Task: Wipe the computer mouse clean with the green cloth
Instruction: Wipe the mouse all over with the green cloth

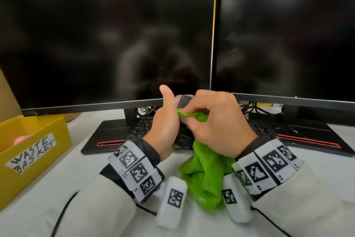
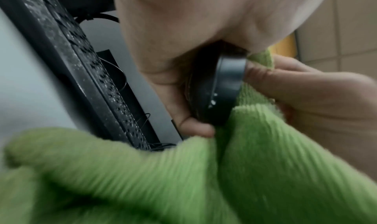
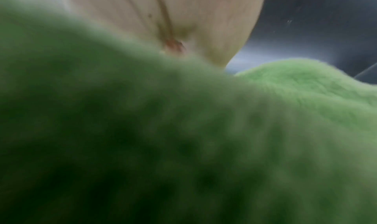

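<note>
Between both hands, the black computer mouse (image 1: 184, 102) sat gripped in the left hand (image 1: 166, 125) while the right hand (image 1: 215, 123) pinched the green cloth (image 1: 205, 171) against it, mid-wipe; turning it probably comes next.

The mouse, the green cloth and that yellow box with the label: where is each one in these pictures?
mouse (image 2: 226, 82): left wrist view, on its dark side edge.
green cloth (image 1: 206, 171): head view, on the hanging folds below the hands.
yellow box (image 1: 38, 160): head view, on its front wall beside the label.
</note>
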`<action>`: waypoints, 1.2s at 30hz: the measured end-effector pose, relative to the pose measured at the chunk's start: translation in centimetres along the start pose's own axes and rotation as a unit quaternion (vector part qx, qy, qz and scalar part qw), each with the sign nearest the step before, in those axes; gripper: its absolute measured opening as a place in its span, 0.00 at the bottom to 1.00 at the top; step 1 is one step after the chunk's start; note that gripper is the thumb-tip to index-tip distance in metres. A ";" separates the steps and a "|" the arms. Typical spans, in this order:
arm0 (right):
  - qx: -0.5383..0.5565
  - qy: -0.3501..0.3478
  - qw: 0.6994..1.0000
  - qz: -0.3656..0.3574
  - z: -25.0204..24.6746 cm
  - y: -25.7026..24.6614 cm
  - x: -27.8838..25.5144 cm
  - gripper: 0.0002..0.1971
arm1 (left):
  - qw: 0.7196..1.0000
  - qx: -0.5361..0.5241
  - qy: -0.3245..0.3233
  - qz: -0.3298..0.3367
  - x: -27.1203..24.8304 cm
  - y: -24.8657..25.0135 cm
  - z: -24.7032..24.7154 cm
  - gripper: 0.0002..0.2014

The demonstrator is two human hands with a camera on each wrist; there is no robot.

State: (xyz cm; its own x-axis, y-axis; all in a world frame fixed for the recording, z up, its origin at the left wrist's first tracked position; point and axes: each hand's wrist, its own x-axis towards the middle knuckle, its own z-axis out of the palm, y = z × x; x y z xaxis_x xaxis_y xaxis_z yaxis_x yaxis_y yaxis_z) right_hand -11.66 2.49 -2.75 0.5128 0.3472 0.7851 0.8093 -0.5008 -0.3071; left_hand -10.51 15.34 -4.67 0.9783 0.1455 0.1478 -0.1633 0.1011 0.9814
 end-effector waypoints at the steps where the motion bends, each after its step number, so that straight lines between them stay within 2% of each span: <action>1: 0.019 -0.022 1.000 0.010 -0.2 0.1 0.0 0.05 | 1.000 -0.013 -0.001 0.002 0.1 0.2 -0.4 0.45; 3: 0.017 -0.045 0.998 0.051 -1.0 1.0 0.3 0.06 | 0.998 -0.047 -0.024 -0.019 -0.1 0.7 -0.9 0.49; 6: -0.040 0.024 0.997 0.069 -1.5 1.8 0.5 0.06 | 0.995 -0.031 -0.083 -0.054 -1.0 0.6 -0.5 0.52; 8: -0.025 0.043 0.998 0.045 -1.2 1.1 0.6 0.07 | 0.993 -0.034 -0.096 -0.057 -1.2 0.5 0.1 0.52; 11: 0.050 -0.047 0.998 0.013 -0.7 0.0 0.0 0.09 | 0.996 -0.070 -0.036 -0.036 -0.8 0.8 -0.5 0.51; 13: 0.041 -0.102 0.993 0.034 -1.0 0.3 -0.2 0.09 | 0.996 -0.074 -0.021 -0.038 -0.5 0.8 -1.2 0.48; 15: -0.008 -0.083 0.994 0.066 -1.5 1.4 -0.2 0.09 | 0.996 -0.069 -0.035 -0.050 -0.7 0.7 -1.3 0.40; 17: -0.050 -0.026 0.995 0.078 -1.6 1.9 -0.2 0.08 | 0.995 -0.072 -0.035 -0.051 -1.0 0.6 -1.1 0.30; 20: -0.035 0.016 0.999 0.034 -0.8 0.6 -0.4 0.08 | 0.996 -0.080 -0.012 -0.047 -1.0 0.2 -0.7 0.24; 22: 0.006 -0.023 1.000 0.008 -0.4 -0.1 -0.7 0.08 | 0.995 -0.087 -0.011 -0.043 -0.8 0.1 -0.8 0.23; 25: 0.011 -0.098 0.994 0.054 -1.0 0.7 -0.7 0.07 | 0.994 -0.107 -0.008 -0.036 -0.5 0.3 -1.3 0.28; 27: -0.019 -0.059 0.995 0.080 -1.4 1.7 -0.7 0.07 | 0.993 -0.113 -0.019 -0.039 -0.6 0.3 -1.2 0.30; 29: -0.040 0.005 0.997 0.073 -1.6 1.7 -0.5 0.06 | 0.992 -0.113 -0.032 -0.045 -0.8 -0.1 -0.6 0.29; 30: -0.031 0.015 0.998 0.061 -1.5 1.2 -0.5 0.06 | 0.992 -0.114 -0.034 -0.047 -1.0 -0.3 -0.3 0.27; 31: -0.014 0.009 0.999 0.045 -1.2 0.8 -0.5 0.05 | 0.992 -0.116 -0.034 -0.047 -1.0 -0.3 -0.2 0.26; 33: 0.024 -0.051 0.998 0.027 -0.6 0.0 -0.8 0.06 | 0.991 -0.121 -0.033 -0.047 -1.0 -0.2 -0.4 0.26; 36: 0.050 -0.137 0.986 0.077 -1.2 0.4 -0.8 0.06 | 0.988 -0.140 -0.034 -0.058 -1.1 0.2 -0.8 0.28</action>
State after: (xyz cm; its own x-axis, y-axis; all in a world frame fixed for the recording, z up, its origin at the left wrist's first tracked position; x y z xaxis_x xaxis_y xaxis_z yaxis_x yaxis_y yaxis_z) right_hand -12.07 1.10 -2.82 0.6795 0.4811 0.5539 0.7324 -0.4892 -0.4736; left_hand -11.68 16.02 -4.70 0.9972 0.0524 0.0532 -0.0693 0.3822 0.9215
